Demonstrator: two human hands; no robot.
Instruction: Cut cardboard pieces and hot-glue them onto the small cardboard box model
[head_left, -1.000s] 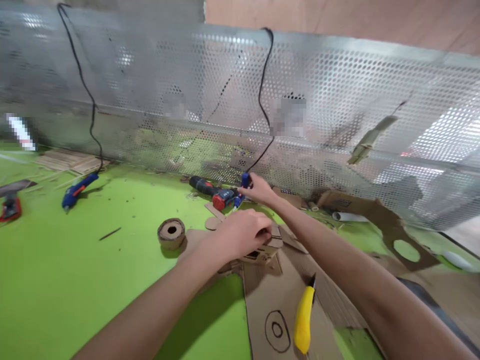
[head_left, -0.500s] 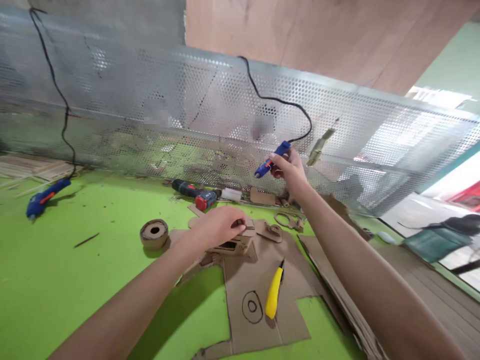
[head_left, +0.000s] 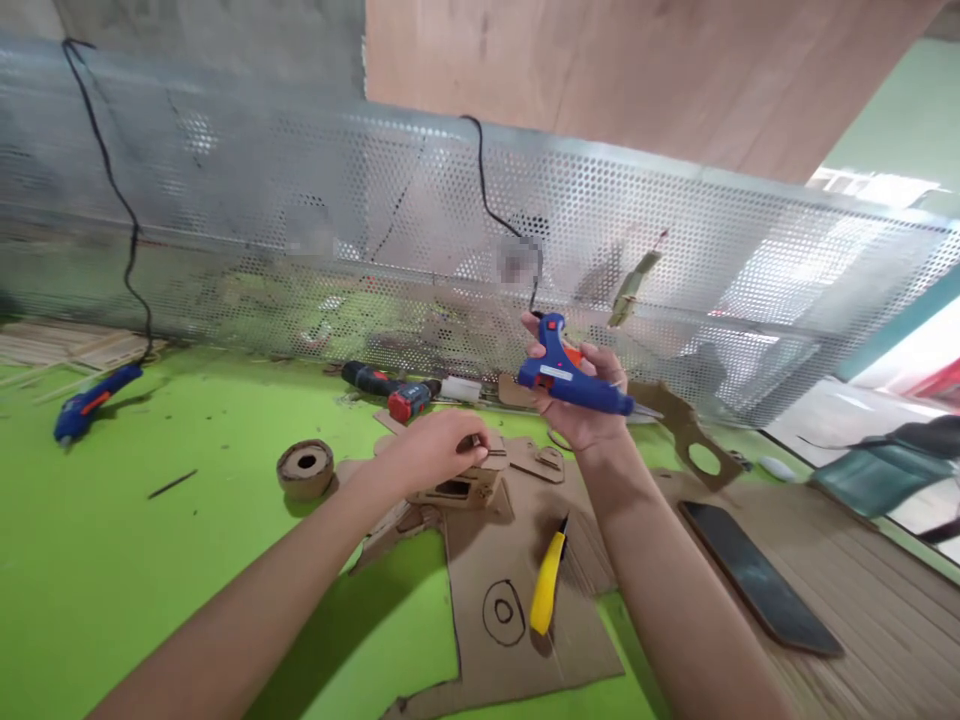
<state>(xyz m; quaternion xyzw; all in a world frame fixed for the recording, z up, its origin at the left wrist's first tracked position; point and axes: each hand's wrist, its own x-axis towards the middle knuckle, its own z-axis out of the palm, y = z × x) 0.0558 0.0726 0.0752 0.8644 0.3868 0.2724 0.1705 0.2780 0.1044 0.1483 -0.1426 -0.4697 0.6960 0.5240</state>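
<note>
The right hand (head_left: 577, 400) grips a blue glue gun (head_left: 574, 380), its nozzle tip blurred. The left hand (head_left: 435, 450) closes over a small cardboard model (head_left: 461, 488), apparently pinching its top and hiding it.

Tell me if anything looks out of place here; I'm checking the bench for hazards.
The yellow utility knife lies loose on the cardboard sheet by the right forearm, apparently with its blade out. A second glue gun lies untended on its side at far left, cord attached.
</note>
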